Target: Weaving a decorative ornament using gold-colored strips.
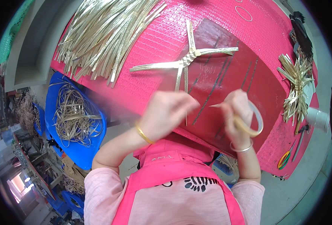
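Observation:
A woven piece of gold strips (188,60) lies on the dark red mat, its bundled ends spread out in several directions from a braided middle. My left hand (169,111) is just below it, over the lower strip ends. Its fingers are pressed together and blurred, and what they pinch, if anything, cannot be made out. To its right, my right hand (236,111) is closed on a roll of pale tape (253,129), which hangs beside the wrist. A short pale pointed end sticks out from these fingers toward the left hand.
A big pile of gold strips (102,37) covers the table's far left. Left of the table, a blue bin (94,150) holds tangled strips. At right lie another gold bundle (296,88), scissors with coloured handles (284,159), a hammer-like tool (300,144) and a white spool (318,119).

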Available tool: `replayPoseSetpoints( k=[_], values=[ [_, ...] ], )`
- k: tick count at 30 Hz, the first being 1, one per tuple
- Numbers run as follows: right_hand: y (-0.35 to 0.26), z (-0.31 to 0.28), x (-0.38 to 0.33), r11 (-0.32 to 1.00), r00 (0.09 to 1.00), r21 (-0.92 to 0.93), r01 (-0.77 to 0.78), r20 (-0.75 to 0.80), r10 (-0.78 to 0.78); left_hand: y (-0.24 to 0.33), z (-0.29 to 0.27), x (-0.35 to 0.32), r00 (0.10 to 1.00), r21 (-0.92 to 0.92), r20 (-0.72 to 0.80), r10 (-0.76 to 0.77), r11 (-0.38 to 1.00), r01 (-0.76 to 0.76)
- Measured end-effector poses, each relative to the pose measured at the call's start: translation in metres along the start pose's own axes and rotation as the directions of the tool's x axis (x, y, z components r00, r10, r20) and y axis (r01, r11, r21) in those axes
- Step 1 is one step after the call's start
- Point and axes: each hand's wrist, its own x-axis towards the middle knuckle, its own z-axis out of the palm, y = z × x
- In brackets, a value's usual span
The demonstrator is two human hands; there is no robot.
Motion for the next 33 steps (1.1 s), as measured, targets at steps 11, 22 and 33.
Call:
replayPoseSetpoints(
  k=[11, 22, 33],
  values=[
    [0.03, 0.043, 0.086, 0.89, 0.847, 0.186, -0.417, 0.434, 0.306, -0.05, 0.003, 0.029, 0.96, -0.165, -0.271, -0.064, 0.986, 0.019],
    [-0.011, 0.003, 0.046, 0.766, 0.866, 0.409, -0.497, 0.171, 0.47, -0.039, 0.003, 0.025, 0.93, -0.819, 0.205, -0.304, 0.466, 0.333],
    [0.002, 0.046, 0.019, 0.411, 0.721, 0.636, -0.653, 0.356, 0.594, -0.028, 0.019, 0.016, 0.97, -0.807, 0.087, -0.228, 0.555, 0.202]
  ],
)
